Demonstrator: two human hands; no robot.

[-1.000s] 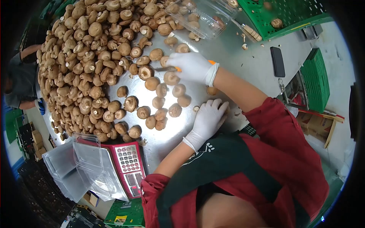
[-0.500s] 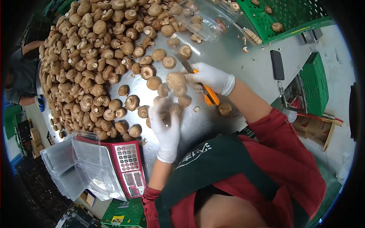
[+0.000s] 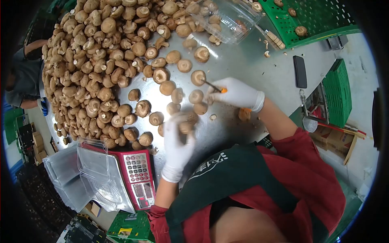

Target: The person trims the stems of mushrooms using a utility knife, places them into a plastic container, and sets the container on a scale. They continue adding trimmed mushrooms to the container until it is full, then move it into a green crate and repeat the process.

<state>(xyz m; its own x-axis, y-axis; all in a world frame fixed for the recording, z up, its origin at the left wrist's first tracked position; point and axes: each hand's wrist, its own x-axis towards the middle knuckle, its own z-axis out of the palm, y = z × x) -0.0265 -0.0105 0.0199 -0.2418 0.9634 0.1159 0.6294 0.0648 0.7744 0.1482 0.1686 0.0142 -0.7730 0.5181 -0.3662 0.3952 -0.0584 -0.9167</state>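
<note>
My left hand (image 3: 178,148) is just beyond and to the right of the scale (image 3: 138,178), its forearm coming up close beside it, fingers pointing away from me and thumb set apart from them. The fingers are blurred over the loose mushrooms (image 3: 156,118), so I cannot tell whether they grasp one. My right hand (image 3: 238,95) is farther out to the right of the scale, gloved like the other, its forearm slanting inward across the desk (image 3: 259,75). It is closed around the orange-handled cutting tool (image 3: 223,90), whose blade points back toward the scale side and reaches a mushroom (image 3: 198,77) lying beyond the scale, with its pale underside up; I cannot tell how deep the tip goes. The big pile (image 3: 91,65) spreads on the far side of the scale. Compared with half a second ago, my right hand has turned the tool: its orange handles showed almost whole below the palm, and now only bits of orange show. The left hand keeps nearly the same bent pose near the scale.
</note>
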